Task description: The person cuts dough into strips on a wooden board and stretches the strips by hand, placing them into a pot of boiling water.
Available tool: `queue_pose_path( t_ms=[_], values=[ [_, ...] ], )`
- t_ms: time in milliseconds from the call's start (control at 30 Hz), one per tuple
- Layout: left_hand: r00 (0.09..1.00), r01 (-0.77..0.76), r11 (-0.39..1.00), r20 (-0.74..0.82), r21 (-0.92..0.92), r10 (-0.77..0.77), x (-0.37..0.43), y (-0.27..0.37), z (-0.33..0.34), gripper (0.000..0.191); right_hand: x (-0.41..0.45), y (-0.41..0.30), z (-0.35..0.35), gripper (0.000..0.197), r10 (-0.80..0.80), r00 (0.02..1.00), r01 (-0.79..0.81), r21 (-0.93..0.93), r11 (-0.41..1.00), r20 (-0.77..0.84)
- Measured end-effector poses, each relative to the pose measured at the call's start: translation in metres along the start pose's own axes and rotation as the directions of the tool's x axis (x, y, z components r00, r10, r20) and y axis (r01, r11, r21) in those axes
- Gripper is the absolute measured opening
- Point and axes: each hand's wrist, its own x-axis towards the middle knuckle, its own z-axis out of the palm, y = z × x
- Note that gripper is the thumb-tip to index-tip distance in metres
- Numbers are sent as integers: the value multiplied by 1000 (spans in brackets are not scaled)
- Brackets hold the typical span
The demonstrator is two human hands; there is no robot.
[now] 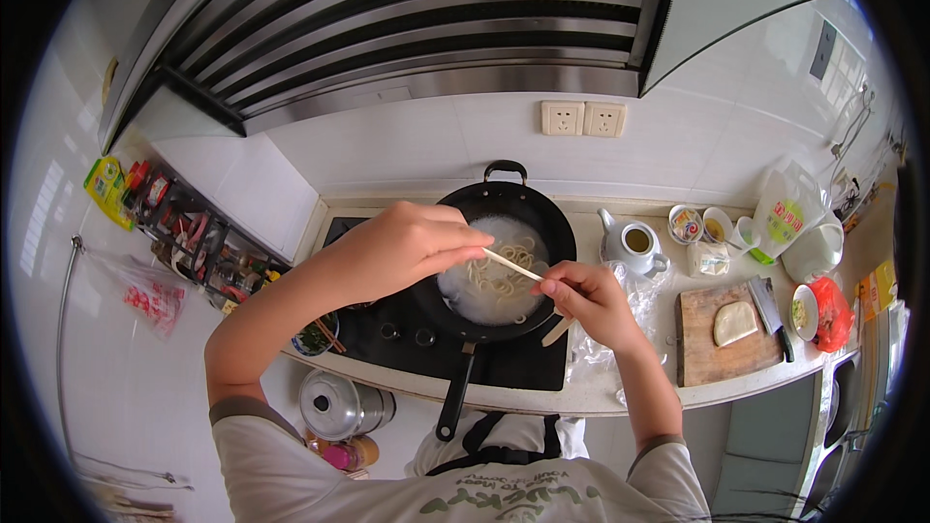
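Observation:
Above the wok a pale strip of dough (512,264) is stretched between my two hands. My left hand (429,238) pinches one end between thumb and fingers. Lower and to the right, my right hand (583,296) grips the other end, and a flat pale tail of what looks like dough (558,332) hangs below it. Under them sits the black wok (554,221) on the black cooktop (501,367). Noodles (501,276) lie in its cloudy, foamy liquid. The wok's long handle (458,392) points towards me.
On the right, a wooden board (701,349) bears a dough slab (735,323) and a cleaver (764,305). A teapot (631,243), small bowls (686,224) and crumpled plastic (628,305) are near. Left are a condiment rack (207,243) and a bowl of greens with chopsticks (316,338).

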Motion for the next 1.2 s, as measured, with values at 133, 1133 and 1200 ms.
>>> queue_pose_path(
  t_ms=[133, 1133, 1200],
  values=[
    [993, 109, 990, -40, -89, -113, 7, 9, -9, 15, -1, 7, 1, 15, -13, 1000, 13, 47, 999, -6],
    [901, 310, 211, 216, -927, -375, -13, -191, 192, 26, 145, 78, 33, 28, 427, 837, 205, -919, 336, 343],
    [910, 363, 381, 236, -850, -341, -9, -191, 191, 25, 141, 76, 19, 30, 354, 850, 157, -829, 537, 390]
  ],
)
